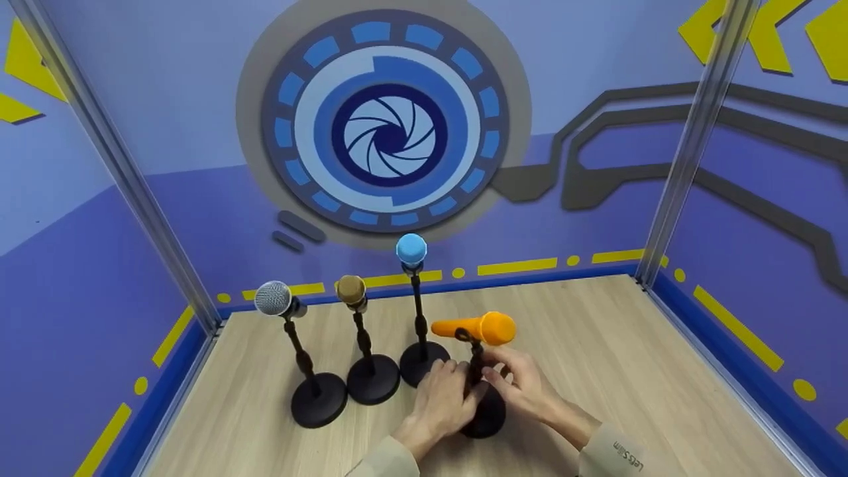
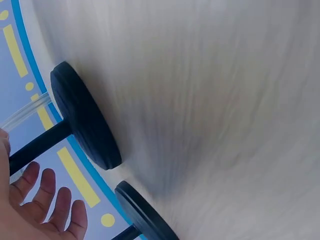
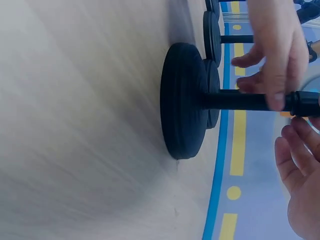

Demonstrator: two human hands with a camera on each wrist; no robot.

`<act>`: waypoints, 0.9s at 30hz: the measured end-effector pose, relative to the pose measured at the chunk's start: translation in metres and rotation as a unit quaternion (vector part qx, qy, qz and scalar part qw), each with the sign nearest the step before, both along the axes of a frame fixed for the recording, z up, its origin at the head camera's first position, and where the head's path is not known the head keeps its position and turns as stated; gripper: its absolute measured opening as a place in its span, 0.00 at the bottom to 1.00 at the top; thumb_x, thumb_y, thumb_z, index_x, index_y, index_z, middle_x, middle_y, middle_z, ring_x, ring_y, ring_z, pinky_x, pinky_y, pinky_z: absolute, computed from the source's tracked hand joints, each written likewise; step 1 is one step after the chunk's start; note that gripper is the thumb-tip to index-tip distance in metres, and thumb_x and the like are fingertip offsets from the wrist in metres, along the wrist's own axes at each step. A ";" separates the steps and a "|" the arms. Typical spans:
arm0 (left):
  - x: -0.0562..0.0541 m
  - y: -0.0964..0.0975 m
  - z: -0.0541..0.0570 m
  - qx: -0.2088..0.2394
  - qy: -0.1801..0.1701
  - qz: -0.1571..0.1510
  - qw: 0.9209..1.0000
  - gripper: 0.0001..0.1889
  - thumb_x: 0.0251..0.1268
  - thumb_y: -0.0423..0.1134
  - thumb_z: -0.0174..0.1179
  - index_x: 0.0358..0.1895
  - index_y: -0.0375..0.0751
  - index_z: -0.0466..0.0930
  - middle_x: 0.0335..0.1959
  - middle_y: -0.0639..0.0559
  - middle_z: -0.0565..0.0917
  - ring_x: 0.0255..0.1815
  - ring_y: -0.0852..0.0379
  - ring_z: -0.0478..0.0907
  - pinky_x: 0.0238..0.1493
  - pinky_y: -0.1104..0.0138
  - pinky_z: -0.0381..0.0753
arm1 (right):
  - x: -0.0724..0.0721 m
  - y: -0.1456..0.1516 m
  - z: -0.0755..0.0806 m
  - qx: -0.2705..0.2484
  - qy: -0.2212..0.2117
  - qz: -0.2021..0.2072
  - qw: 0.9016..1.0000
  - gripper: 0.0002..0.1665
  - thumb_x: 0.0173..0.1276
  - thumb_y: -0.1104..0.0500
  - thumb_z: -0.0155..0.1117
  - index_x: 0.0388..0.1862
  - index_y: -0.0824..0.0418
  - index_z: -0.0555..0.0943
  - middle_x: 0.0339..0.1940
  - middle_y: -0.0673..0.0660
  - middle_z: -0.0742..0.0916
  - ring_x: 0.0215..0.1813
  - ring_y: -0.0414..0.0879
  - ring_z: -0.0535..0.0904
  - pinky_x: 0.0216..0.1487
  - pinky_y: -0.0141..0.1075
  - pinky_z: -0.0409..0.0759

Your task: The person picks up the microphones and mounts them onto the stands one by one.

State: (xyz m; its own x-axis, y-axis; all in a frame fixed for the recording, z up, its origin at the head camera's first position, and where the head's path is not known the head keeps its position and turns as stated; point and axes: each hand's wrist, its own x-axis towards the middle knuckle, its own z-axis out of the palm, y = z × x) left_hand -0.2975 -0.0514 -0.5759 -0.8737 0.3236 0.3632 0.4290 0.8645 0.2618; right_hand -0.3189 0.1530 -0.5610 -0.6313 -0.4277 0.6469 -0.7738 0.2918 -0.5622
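An orange microphone [image 1: 474, 328] lies nearly level in the clip of a black microphone stand [image 1: 487, 417]. My left hand [image 1: 440, 401] holds the stand's pole from the left; in the right wrist view its thumb lies across the pole below a thicker collar [image 3: 302, 103]. From the other side, my right hand [image 1: 527, 391] pinches the stand near that collar, its lower fingers loosely bent. The round base [image 3: 182, 100] stands on the wooden table [image 1: 596, 371]. In the left wrist view, the left fingers [image 2: 60, 210] spread past the pole.
Left of my hands, three more black stands carry a silver microphone [image 1: 273, 298], a gold microphone [image 1: 351, 290] and a blue microphone [image 1: 411, 250]. Their round bases sit close together. Patterned blue and purple panels [image 1: 199, 218] with metal posts [image 1: 689, 139] enclose the table.
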 end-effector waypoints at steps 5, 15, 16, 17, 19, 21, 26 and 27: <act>0.001 -0.001 0.004 0.012 0.031 -0.005 0.999 0.23 0.84 0.61 0.59 0.56 0.44 0.88 0.44 0.51 0.90 0.43 0.51 0.81 0.46 0.59 0.83 | -0.001 0.004 -0.004 0.017 0.006 -0.011 1.000 0.17 0.79 0.67 0.66 0.60 0.53 0.89 0.48 0.51 0.94 0.45 0.40 0.89 0.37 0.35 0.87; 0.000 0.001 0.006 0.042 0.064 -0.009 0.997 0.22 0.89 0.57 0.54 0.58 0.43 0.88 0.44 0.50 0.91 0.43 0.50 0.83 0.47 0.58 0.85 | 0.001 0.012 -0.017 0.124 -0.060 -0.070 0.988 0.12 0.71 0.67 0.71 0.49 0.54 0.92 0.43 0.55 0.94 0.43 0.45 0.89 0.41 0.34 0.86; 0.000 0.001 0.007 0.044 0.068 -0.009 0.997 0.22 0.89 0.57 0.54 0.58 0.43 0.88 0.44 0.50 0.91 0.43 0.50 0.83 0.47 0.57 0.86 | 0.002 0.012 -0.019 0.142 -0.065 -0.067 0.986 0.11 0.72 0.66 0.73 0.49 0.55 0.92 0.43 0.55 0.93 0.42 0.46 0.89 0.42 0.35 0.86; 0.000 0.002 0.007 0.047 0.071 -0.010 0.996 0.21 0.89 0.56 0.55 0.59 0.43 0.88 0.43 0.50 0.91 0.43 0.50 0.83 0.46 0.57 0.86 | 0.002 0.013 -0.021 0.158 -0.071 -0.063 0.983 0.10 0.72 0.64 0.74 0.49 0.56 0.92 0.43 0.55 0.93 0.42 0.47 0.89 0.43 0.35 0.86; 0.000 0.003 0.007 0.052 0.071 -0.012 0.996 0.20 0.89 0.54 0.55 0.60 0.43 0.87 0.43 0.50 0.90 0.43 0.50 0.83 0.45 0.58 0.86 | 0.003 0.013 -0.025 0.188 -0.076 -0.053 0.978 0.10 0.73 0.61 0.76 0.51 0.56 0.92 0.43 0.54 0.92 0.43 0.47 0.89 0.45 0.36 0.86; 0.000 0.004 0.007 0.059 0.069 -0.016 0.996 0.18 0.88 0.52 0.57 0.61 0.42 0.86 0.44 0.50 0.90 0.42 0.50 0.83 0.45 0.58 0.85 | 0.004 0.012 -0.027 0.211 -0.079 -0.045 0.973 0.10 0.73 0.59 0.78 0.51 0.56 0.92 0.43 0.52 0.92 0.43 0.45 0.89 0.46 0.36 0.86; 0.000 0.007 0.006 0.071 0.072 -0.015 0.995 0.17 0.87 0.49 0.60 0.60 0.41 0.86 0.45 0.50 0.90 0.42 0.50 0.83 0.45 0.58 0.85 | 0.003 0.009 -0.026 0.231 -0.080 -0.040 0.969 0.10 0.71 0.58 0.80 0.50 0.56 0.93 0.42 0.51 0.92 0.43 0.42 0.87 0.46 0.37 0.86; 0.000 0.007 0.006 0.071 0.075 -0.013 0.995 0.17 0.87 0.50 0.60 0.60 0.41 0.86 0.44 0.50 0.90 0.43 0.50 0.83 0.45 0.58 0.85 | 0.003 0.009 -0.025 0.230 -0.087 -0.040 0.969 0.10 0.71 0.58 0.80 0.49 0.56 0.93 0.42 0.51 0.92 0.43 0.42 0.87 0.45 0.36 0.85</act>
State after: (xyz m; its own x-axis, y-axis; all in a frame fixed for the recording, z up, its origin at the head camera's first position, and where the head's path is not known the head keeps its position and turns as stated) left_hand -0.2973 -0.0444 -0.5697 -0.7988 0.2810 0.5319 0.4937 0.8115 0.3127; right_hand -0.3155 0.1624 -0.5858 -0.7561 -0.5910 0.2813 -0.6444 0.5968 -0.4781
